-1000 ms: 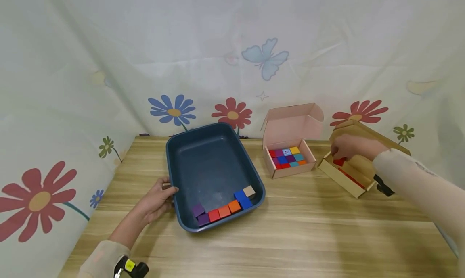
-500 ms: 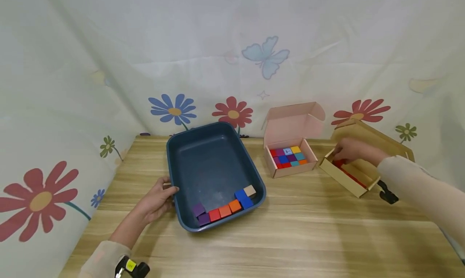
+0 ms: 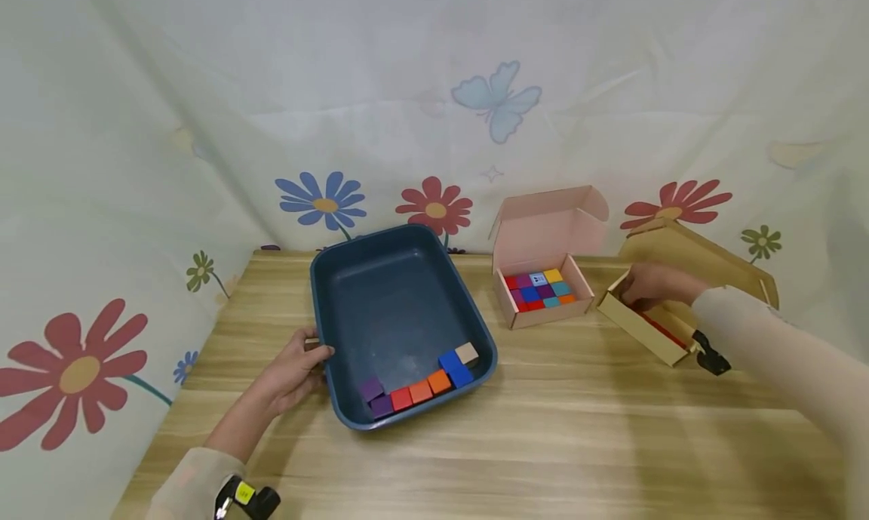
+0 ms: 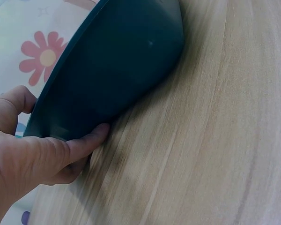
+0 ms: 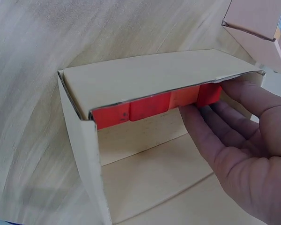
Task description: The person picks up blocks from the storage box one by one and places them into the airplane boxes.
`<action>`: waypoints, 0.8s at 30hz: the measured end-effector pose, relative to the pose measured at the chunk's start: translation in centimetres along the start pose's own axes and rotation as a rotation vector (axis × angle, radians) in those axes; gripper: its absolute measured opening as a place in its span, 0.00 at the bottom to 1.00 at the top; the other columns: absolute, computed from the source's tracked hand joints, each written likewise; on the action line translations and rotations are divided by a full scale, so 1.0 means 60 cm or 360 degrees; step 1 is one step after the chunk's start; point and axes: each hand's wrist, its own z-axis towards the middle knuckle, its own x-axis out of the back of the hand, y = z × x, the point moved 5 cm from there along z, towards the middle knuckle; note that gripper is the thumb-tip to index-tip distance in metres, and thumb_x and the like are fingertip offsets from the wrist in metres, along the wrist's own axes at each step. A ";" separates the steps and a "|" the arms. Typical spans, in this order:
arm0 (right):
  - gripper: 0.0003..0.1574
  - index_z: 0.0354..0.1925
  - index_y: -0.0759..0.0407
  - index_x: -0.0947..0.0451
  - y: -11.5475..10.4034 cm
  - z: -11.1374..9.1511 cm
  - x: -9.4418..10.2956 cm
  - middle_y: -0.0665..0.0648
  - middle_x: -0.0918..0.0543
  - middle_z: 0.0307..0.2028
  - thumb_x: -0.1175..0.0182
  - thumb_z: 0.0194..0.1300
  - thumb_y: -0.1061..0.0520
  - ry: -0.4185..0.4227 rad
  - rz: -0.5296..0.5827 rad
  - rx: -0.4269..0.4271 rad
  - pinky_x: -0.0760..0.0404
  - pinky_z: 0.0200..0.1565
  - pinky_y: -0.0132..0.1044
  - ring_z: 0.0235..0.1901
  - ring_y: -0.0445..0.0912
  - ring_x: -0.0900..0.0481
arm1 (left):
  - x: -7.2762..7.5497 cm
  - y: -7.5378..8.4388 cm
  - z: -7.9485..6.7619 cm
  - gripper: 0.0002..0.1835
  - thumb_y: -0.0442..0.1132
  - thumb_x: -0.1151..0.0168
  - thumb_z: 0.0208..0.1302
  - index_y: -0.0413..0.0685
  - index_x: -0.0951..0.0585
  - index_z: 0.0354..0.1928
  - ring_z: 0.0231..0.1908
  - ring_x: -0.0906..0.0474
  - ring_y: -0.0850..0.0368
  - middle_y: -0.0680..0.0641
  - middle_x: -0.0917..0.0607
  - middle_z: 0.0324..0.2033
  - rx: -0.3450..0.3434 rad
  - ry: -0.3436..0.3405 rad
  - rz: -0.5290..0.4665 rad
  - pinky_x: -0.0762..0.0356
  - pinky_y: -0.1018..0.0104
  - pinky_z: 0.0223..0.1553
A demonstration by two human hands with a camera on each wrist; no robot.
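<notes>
The right hand (image 5: 246, 145) pinches a red cube (image 5: 209, 95) inside the tan cardboard box (image 5: 145, 77) around it, apparently seating it, likely calling next for clean release, while the left hand (image 3: 293, 370) grips the dark-blue plastic tray (image 3: 394, 309).

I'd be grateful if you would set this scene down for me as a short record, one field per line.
Left hand: grips the left side of the blue tray
Tray blocks: two purple, one red, two orange, two blue, one tan
Right hand: inside the tan box, holding a red block at one end of a row of red and orange blocks
Pink box: lid open, multicoloured blocks inside
Surface: wood-grain table
</notes>
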 end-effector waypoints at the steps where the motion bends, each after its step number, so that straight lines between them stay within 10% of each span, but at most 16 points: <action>1: 0.10 0.21 0.62 0.28 0.000 -0.001 -0.001 0.49 0.30 0.18 0.43 0.57 0.68 -0.0027 0.0056 -0.0022 0.28 0.27 0.34 0.20 0.41 0.31 | -0.001 0.001 0.000 0.32 0.29 0.51 0.73 0.40 0.55 0.70 0.48 0.28 0.50 0.32 0.43 0.62 -0.0004 -0.0007 0.0005 0.21 0.61 0.41; 17: 0.07 0.34 0.67 0.23 -0.016 -0.025 0.004 0.49 0.34 0.20 0.48 0.67 0.67 -0.0201 0.0118 -0.0127 0.32 0.28 0.36 0.21 0.41 0.36 | -0.009 0.005 -0.002 0.32 0.29 0.52 0.75 0.40 0.57 0.70 0.49 0.30 0.51 0.33 0.46 0.64 0.0011 -0.0013 -0.0018 0.21 0.63 0.43; 24: 0.21 0.19 0.55 0.32 -0.086 -0.040 0.023 0.46 0.36 0.17 0.42 0.70 0.56 -0.0082 -0.0523 0.0069 0.36 0.24 0.33 0.18 0.39 0.40 | -0.005 0.006 0.001 0.33 0.30 0.52 0.75 0.40 0.58 0.72 0.50 0.31 0.50 0.33 0.47 0.65 0.0012 0.0000 0.0015 0.21 0.62 0.44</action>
